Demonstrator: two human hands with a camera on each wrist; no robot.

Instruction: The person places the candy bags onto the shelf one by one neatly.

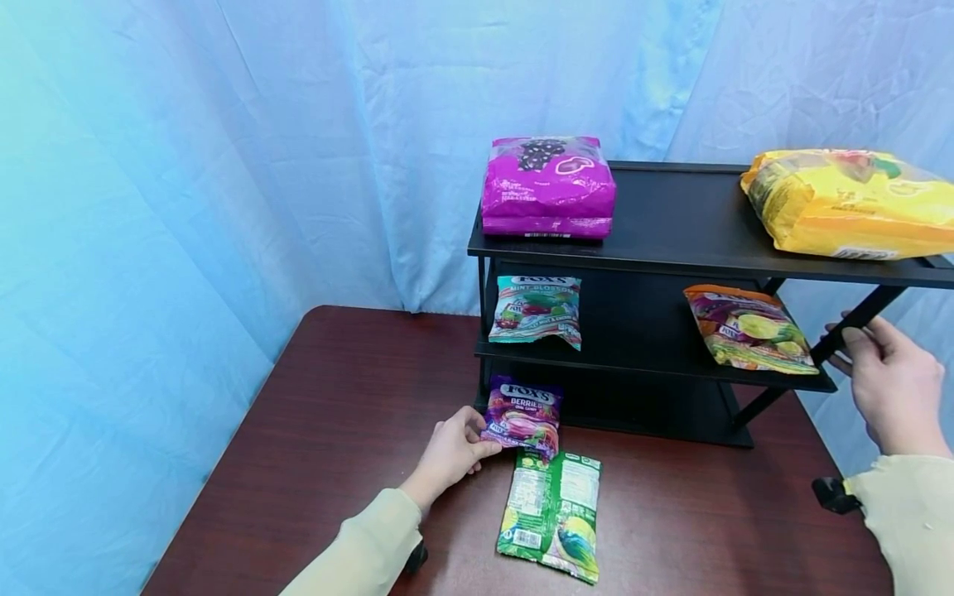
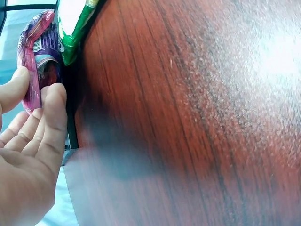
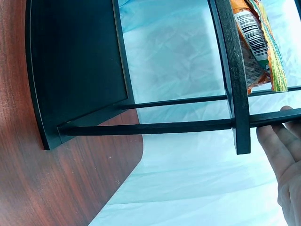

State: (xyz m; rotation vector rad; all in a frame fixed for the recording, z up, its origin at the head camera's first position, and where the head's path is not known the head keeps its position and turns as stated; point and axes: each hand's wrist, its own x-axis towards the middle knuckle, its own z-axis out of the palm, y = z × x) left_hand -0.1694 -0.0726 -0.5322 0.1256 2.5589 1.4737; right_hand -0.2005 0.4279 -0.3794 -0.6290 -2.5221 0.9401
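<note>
My left hand [image 1: 453, 451] pinches the left edge of a purple Fox's Berries candy bag [image 1: 524, 414] between thumb and fingers. This bag sits at the left end of the black rack's bottom shelf [image 1: 633, 401], overlapping its front edge. In the left wrist view the thumb and forefinger close on the bag's crimped edge [image 2: 34, 84]. A green candy bag [image 1: 551, 517] lies on the table just in front, back side up. Over at the right, my right hand [image 1: 894, 381] holds the rack's slanted black post [image 3: 277, 117], its fingers wrapped about it beside the middle shelf.
On the top shelf stand a magenta bag [image 1: 547, 190] at left and a yellow bag [image 1: 857, 207] at right. The middle shelf holds a teal Mint Blossom bag [image 1: 538, 308] and an orange-edged bag [image 1: 753, 329]. Blue curtains [image 1: 298, 149] hang behind the brown table [image 1: 328, 406].
</note>
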